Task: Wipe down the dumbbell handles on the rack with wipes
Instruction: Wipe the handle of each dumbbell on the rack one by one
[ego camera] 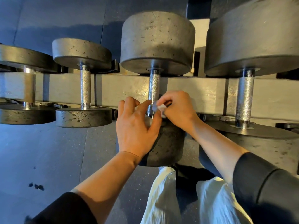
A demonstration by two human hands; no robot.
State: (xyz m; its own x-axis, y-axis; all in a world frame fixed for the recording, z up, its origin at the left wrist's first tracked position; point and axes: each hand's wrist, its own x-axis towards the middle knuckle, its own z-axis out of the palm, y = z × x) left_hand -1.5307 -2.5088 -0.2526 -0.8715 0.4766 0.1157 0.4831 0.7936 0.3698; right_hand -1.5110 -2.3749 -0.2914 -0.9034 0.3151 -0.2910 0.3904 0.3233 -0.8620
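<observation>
Several dumbbells lie across a grey rack rail (123,88), their knurled steel handles pointing towards me. The middle dumbbell (157,41) has its handle (153,88) between my two hands. My right hand (178,107) pinches a small white wipe (161,108) against the near end of that handle. My left hand (137,126) rests on the near weight head (169,146), fingers curled loosely by the handle's left side; a bit of white shows under its fingers.
A smaller dumbbell (84,88) lies to the left, a larger one (245,97) to the right, and another at the far left edge (29,88). Dark rubber flooring (48,159) spreads below. My pale trousers (163,199) show at the bottom.
</observation>
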